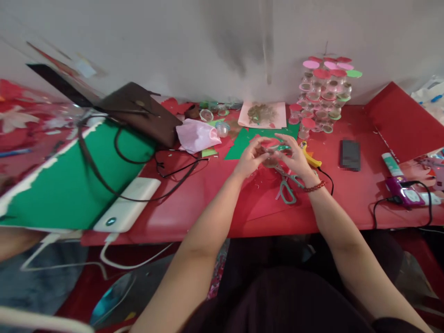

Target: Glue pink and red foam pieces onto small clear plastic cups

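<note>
Over the middle of the red table, my left hand (252,157) and my right hand (294,156) meet, fingers curled around a small see-through cup (269,161). Its outline is partly hidden by my fingers and blurred. Under and beside my right hand lie scissors (287,192) with grey-green handles. A yellow glue gun (310,156) with a black cord rests just right of that hand. Beneath and behind the hands are a green sheet (239,147) and scraps of red paper.
A stack of clear cups with coloured discs (321,95) stands at the back right. Right of it are a black phone (350,155) and a purple socket block (404,190). A brown bag (142,108), glasses (178,167) and a white power bank (126,206) lie left.
</note>
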Demonstrator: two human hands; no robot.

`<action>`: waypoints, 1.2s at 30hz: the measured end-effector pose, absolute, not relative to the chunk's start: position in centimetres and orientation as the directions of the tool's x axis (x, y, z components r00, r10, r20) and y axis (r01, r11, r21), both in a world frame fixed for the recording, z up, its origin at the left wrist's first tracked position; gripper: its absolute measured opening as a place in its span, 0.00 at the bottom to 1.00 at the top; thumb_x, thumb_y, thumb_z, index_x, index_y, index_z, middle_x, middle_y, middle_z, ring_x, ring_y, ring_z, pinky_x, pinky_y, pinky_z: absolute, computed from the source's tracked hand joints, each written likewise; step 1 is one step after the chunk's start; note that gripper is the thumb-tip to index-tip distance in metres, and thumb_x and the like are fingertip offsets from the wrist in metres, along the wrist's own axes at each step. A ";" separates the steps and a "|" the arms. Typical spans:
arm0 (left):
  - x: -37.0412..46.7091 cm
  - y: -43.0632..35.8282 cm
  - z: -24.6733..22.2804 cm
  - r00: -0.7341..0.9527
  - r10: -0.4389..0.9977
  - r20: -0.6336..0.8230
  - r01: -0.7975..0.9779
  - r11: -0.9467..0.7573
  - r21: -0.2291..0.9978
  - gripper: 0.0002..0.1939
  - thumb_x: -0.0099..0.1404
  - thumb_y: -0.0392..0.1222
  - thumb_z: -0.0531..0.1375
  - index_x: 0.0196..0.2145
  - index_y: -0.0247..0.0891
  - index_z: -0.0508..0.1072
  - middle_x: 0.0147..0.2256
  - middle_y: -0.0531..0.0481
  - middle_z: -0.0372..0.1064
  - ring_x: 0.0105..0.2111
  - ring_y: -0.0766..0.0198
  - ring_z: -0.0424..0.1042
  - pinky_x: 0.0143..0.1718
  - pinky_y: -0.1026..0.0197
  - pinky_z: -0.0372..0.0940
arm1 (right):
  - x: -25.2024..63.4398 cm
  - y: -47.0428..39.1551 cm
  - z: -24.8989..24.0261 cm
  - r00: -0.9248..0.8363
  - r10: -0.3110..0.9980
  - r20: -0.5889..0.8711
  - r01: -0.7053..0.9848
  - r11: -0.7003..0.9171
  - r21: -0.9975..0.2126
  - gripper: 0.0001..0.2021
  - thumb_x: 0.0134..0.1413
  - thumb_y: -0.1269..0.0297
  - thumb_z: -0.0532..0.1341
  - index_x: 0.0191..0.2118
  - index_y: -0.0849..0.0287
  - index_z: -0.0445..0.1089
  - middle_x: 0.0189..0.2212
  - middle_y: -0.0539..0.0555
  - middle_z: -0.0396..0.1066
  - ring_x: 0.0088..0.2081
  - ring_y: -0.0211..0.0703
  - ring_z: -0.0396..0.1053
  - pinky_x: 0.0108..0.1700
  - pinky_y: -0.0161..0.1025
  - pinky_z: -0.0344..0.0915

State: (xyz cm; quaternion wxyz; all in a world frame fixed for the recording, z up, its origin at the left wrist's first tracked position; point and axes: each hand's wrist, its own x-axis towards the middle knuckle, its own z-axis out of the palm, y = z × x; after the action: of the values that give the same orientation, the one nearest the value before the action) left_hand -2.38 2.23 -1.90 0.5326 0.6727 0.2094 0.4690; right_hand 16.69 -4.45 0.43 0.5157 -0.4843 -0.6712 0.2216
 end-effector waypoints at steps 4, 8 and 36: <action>-1.3 1.5 -1.3 0.440 0.796 0.416 -0.213 -0.358 0.909 0.19 0.63 0.49 0.72 0.50 0.45 0.76 0.53 0.48 0.76 0.49 0.59 0.79 0.53 0.56 0.75 | 17.0 -4.0 0.0 0.065 0.838 0.542 0.324 0.496 -0.805 0.12 0.63 0.59 0.68 0.51 0.49 0.78 0.58 0.58 0.73 0.62 0.51 0.71 0.58 0.50 0.76; -0.2 1.3 -0.7 0.401 0.823 0.402 -0.218 -0.340 0.915 0.20 0.61 0.54 0.73 0.48 0.46 0.77 0.51 0.48 0.78 0.47 0.56 0.79 0.51 0.52 0.77 | 17.1 -3.8 0.4 0.131 0.786 0.604 0.309 0.546 -0.779 0.06 0.61 0.64 0.69 0.44 0.49 0.80 0.50 0.56 0.77 0.57 0.49 0.74 0.62 0.52 0.73; -1.4 5.7 -5.6 -0.065 0.924 0.378 0.026 -0.377 0.926 0.35 0.54 0.46 0.78 0.58 0.46 0.73 0.59 0.45 0.70 0.56 0.53 0.73 0.59 0.53 0.70 | 15.6 -14.3 3.2 0.089 0.995 -0.032 0.951 -0.095 -0.293 0.21 0.56 0.53 0.73 0.52 0.55 0.76 0.45 0.64 0.78 0.44 0.61 0.77 0.43 0.50 0.71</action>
State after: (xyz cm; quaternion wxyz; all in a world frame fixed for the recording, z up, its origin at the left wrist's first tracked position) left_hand -1.41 5.70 -5.56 0.3739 0.5727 0.4145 0.6004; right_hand 15.63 -14.25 3.17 0.0989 -0.7314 -0.6655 0.1117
